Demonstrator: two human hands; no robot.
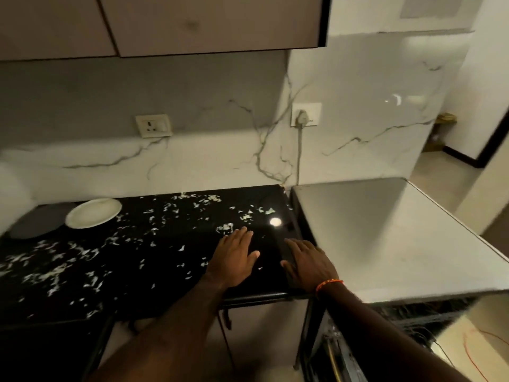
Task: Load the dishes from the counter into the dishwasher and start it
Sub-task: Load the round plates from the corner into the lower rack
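A white plate (93, 213) lies on the black speckled counter (154, 257) at the far left, partly over a dark grey plate (35, 224). The dishwasher (385, 238) stands to the right of the counter, with a flat silver top; its open front and wire rack (413, 323) show at the lower right. My left hand (234, 257) hovers flat over the counter's right end, fingers straight, holding nothing. My right hand (309, 264), with an orange thread at the wrist, is spread open above the seam between counter and dishwasher.
A white wall socket (153, 125) sits on the marble backsplash, and a plug with its cord (302, 118) hangs in a second socket above the dishwasher. Wall cabinets (165, 23) overhang the counter. A doorway (454, 150) opens at the right.
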